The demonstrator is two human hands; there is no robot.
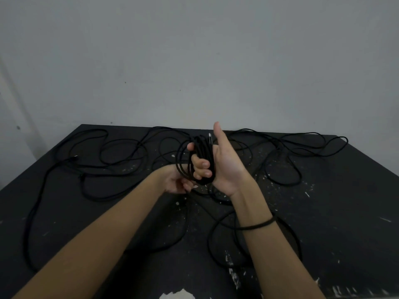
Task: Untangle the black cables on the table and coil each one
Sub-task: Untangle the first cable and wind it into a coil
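Black cable wound into a coiled bundle (pixel 203 152) is held up at the centre of the frame, above the table. The right hand (pixel 218 167) grips it, fingers curled round the loops and thumb pointing straight up; a silver plug tip (pixel 209 137) pokes out on top. Just lower left, the left hand (pixel 174 182) pinches a hanging loop of that bundle. Loose black cables (pixel 208 242) sprawl across the paint-flecked black table (pixel 345 212), with a grey wall (pixel 194 61) behind.
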